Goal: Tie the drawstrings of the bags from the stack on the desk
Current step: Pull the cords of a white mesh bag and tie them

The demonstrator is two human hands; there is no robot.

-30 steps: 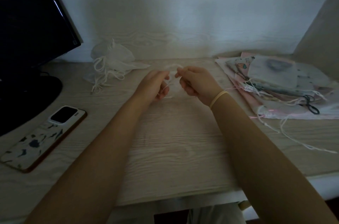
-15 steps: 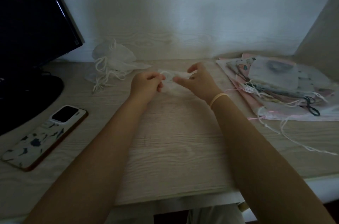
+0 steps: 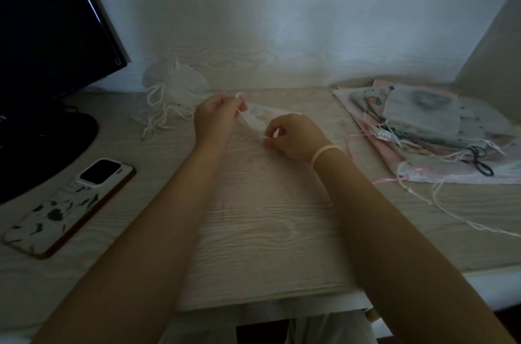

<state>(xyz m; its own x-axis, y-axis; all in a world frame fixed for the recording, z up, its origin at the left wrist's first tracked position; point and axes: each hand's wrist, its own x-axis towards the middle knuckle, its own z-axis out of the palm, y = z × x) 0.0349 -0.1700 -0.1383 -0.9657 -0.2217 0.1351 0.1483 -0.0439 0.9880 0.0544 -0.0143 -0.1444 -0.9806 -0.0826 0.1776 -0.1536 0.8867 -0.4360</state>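
At mid-desk (image 3: 253, 230), left hand (image 3: 215, 115) pinching the white drawstring (image 3: 239, 95), right hand (image 3: 293, 133) pinching its other end, pulled apart since a moment ago, drawing the small bag (image 3: 259, 115) shut; knot likely tightening, stack (image 3: 423, 123) waiting at right

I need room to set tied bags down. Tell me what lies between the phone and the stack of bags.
In the head view, both forearms cross the bare wooden desk between the phone and the stack of bags.
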